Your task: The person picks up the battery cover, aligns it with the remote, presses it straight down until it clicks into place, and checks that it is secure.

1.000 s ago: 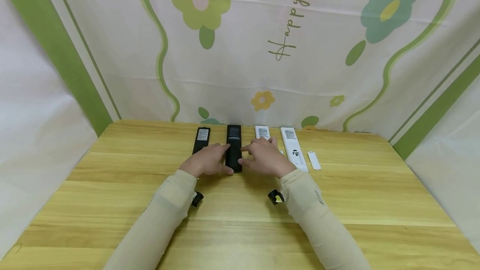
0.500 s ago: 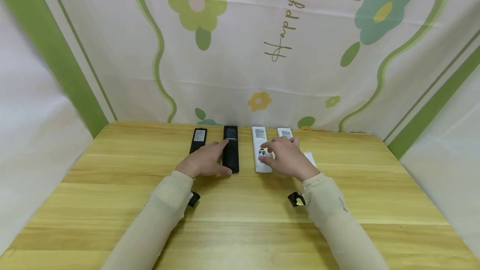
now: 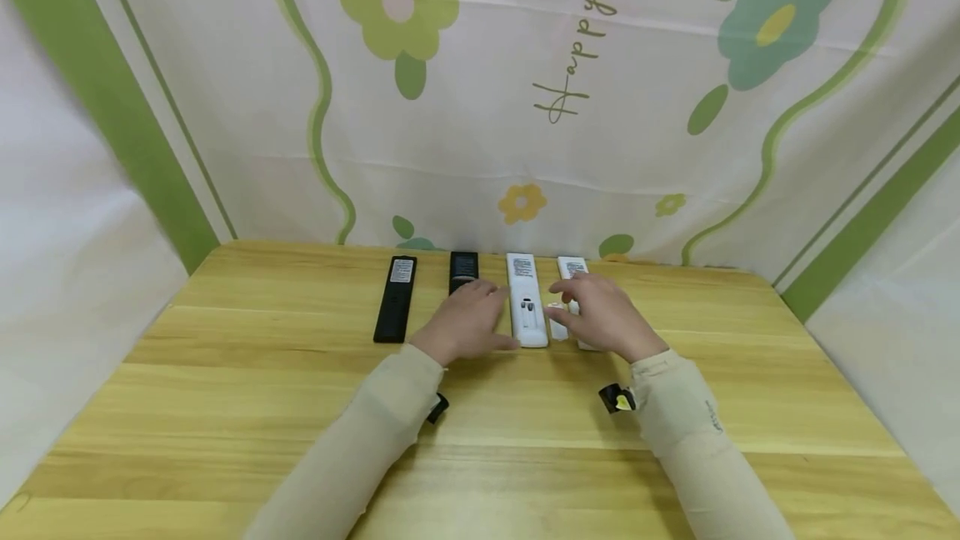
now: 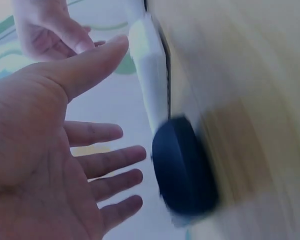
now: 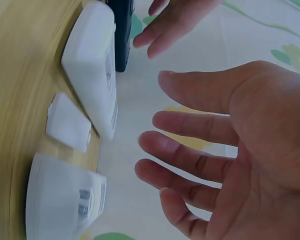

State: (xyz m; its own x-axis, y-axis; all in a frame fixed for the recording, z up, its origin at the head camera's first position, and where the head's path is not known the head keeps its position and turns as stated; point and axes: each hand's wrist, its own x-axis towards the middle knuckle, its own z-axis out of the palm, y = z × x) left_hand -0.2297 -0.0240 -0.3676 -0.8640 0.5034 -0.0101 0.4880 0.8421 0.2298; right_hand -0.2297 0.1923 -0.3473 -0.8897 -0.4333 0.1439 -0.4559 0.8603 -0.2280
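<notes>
My left hand (image 3: 465, 323), fingers apart, hovers over the lower half of a black remote control (image 3: 463, 263) and reaches toward a white remote control (image 3: 525, 282). That white one lies back up, its battery compartment uncovered. Beside it, a small white battery cover (image 3: 558, 325) sits partly under my right hand (image 3: 609, 317). The right hand's relaxed fingers overlap a second white remote control (image 3: 572, 265), hiding its middle. In the right wrist view this remote (image 5: 62, 195) shows springs in its compartment. Neither palm holds anything in the wrist views.
Another black remote control (image 3: 394, 298) lies at the left of the row. The remotes stand along the back of the wooden table (image 3: 480, 457), close to a flower-print cloth (image 3: 450, 123) hanging behind. Black wrist straps show beneath both sleeves.
The left hand has moved right, uncovering the leftmost black remote. The right hand has moved right from the middle black remote, past the first white remote, to the second one.
</notes>
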